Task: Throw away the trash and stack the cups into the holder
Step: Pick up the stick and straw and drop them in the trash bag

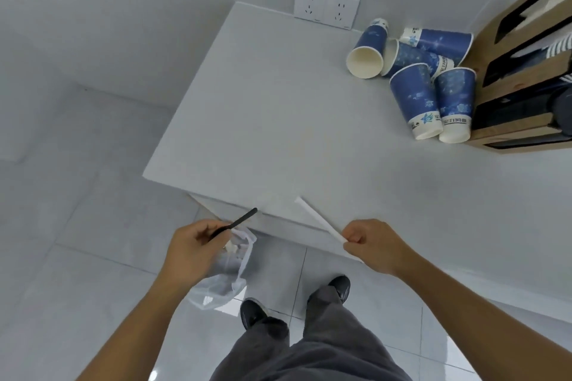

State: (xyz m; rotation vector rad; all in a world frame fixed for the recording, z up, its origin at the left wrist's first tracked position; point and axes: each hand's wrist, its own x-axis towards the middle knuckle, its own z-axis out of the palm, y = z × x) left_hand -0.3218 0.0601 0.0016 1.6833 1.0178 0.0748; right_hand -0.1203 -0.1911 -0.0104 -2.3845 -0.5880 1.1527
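Left grip (198, 244) pinching black straw (238, 221) over bin bag (223, 275) at 7 o'clock; right grip (371, 244) pinching white straw (318, 219). Trash mid-disposal. Cups (414, 71) at 1 o'clock on counter (278, 102), unstacked beside holder (520, 86).

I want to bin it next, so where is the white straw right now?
In the head view, the white straw is low and right of centre, pinched in the right hand over the table's near edge.
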